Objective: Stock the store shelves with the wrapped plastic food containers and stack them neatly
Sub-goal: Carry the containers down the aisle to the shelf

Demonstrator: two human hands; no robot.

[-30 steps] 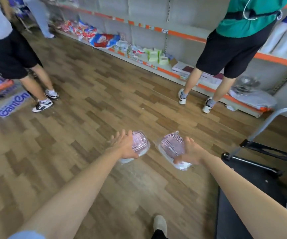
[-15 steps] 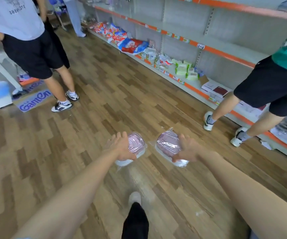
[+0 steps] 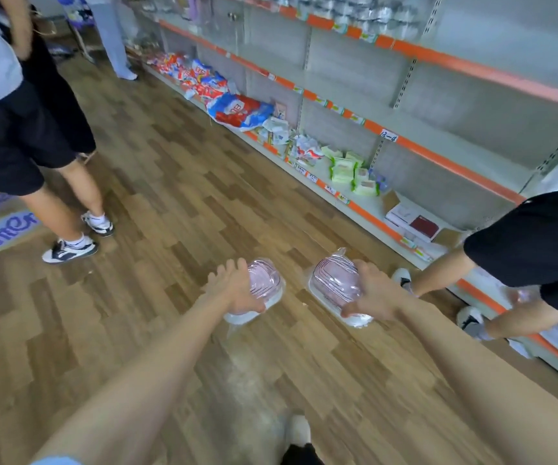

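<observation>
Two wrapped pink containers are in transit, one gripped by the left hand (image 3: 234, 290), one by the right hand (image 3: 376, 298); next, setting them on the right-side shelves (image 3: 438, 156).

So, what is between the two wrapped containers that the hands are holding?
Nothing. In the head view, the left container and the right container are apart, and only bare wooden floor shows between them.

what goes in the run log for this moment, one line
phase: carrying | left hand: holds pink wrapped container | right hand: holds second wrapped container | shelves: ahead right, nothing placed yet
</observation>
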